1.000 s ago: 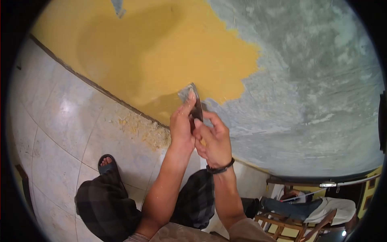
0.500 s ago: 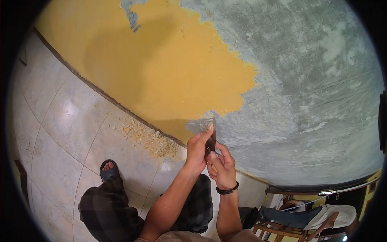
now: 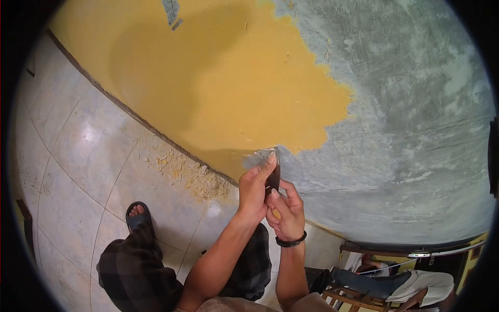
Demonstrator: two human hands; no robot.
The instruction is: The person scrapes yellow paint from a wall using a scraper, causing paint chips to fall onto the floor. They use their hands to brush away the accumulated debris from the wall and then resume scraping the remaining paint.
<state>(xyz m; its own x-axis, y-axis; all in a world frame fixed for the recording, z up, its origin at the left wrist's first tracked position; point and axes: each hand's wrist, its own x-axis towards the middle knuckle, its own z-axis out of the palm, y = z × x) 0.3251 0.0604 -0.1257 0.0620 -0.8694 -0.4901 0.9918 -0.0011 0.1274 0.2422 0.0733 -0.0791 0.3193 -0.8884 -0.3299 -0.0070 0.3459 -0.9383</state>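
A scraper [image 3: 275,176] with a dark flat blade is held in both hands, its tip against the wall at the lower border of the yellow paint [image 3: 244,93]. My left hand [image 3: 253,191] is closed on the blade, thumb stretched along its face. Below it, my right hand [image 3: 289,212] wraps round the handle end, where a bit of yellowish colour shows between the fingers. Grey, scraped wall [image 3: 416,119] surrounds the yellow patch on the right, and a small grey area lies just left of the blade tip.
Paint shavings [image 3: 205,184] are heaped on the tiled floor [image 3: 78,171] along the wall's base. A sandalled foot [image 3: 138,214] is at lower left. At lower right, a person in a white shirt [image 3: 423,287] is beside a wooden chair [image 3: 345,299].
The head view has shifted slightly, so the yellow patch appears further right. Both hands keep their grip, and the scraper tip sits slightly higher in the picture, still at the paint's border.
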